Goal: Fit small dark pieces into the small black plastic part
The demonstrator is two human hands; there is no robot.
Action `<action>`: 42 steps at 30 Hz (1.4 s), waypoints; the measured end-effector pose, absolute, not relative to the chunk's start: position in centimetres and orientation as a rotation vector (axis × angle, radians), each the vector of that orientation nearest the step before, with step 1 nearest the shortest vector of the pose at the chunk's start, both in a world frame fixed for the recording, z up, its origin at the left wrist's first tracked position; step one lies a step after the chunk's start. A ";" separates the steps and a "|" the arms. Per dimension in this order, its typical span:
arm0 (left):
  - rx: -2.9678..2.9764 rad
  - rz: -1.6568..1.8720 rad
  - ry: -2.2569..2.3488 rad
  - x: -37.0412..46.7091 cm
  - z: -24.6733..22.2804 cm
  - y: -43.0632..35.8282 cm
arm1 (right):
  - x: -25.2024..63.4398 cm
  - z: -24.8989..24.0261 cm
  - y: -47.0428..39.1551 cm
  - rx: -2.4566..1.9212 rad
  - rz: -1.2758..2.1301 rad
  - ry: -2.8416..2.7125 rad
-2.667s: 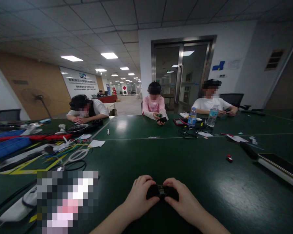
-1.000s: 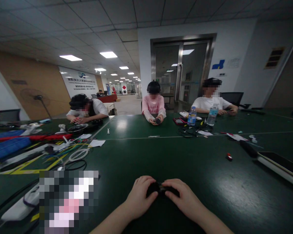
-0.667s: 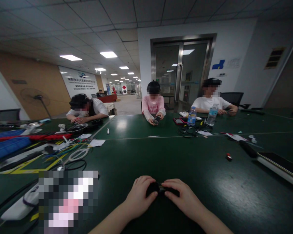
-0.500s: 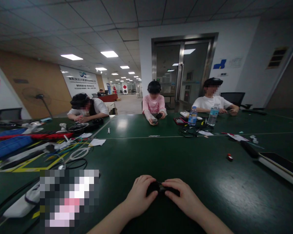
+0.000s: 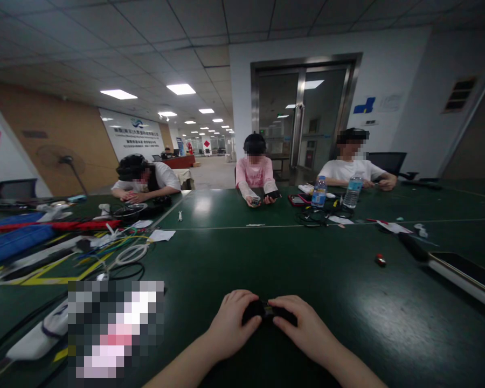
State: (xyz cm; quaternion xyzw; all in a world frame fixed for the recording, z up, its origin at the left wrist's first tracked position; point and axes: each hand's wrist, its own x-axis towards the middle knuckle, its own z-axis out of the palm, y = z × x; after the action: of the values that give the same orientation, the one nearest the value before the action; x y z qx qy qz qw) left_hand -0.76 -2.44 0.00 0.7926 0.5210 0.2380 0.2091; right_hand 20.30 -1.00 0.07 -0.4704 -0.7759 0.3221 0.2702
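Here, my left fingers (image 5: 246,296) and right fingers (image 5: 285,302) grip opposite ends of a black, elongated, apparently plastic device (image 5: 268,311), its middle exposed between them. Even pressure from both sides should steady it; whether it touches the glossy dark-green tabletop (image 5: 210,256), I cannot tell.

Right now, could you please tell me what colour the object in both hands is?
The held object looks mostly black, seen best in the head view.
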 end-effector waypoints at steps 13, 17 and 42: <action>2.132 0.659 1.477 -0.9 -0.1 -2.4 | 20.2 0.5 -1.0 -1.303 0.890 -2.122; 2.147 0.618 1.485 -0.9 0.0 -2.4 | 20.2 0.6 -1.1 -1.285 0.875 -2.114; 2.204 0.594 1.456 -0.6 0.4 -2.5 | 20.0 0.9 -1.4 -1.264 0.848 -2.127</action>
State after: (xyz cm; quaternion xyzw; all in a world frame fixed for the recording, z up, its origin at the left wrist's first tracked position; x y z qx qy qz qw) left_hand -0.64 -2.46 0.38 0.7950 0.5252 0.2143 0.2151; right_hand 20.04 -1.38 0.91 -0.4665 -0.7853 0.3129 0.2603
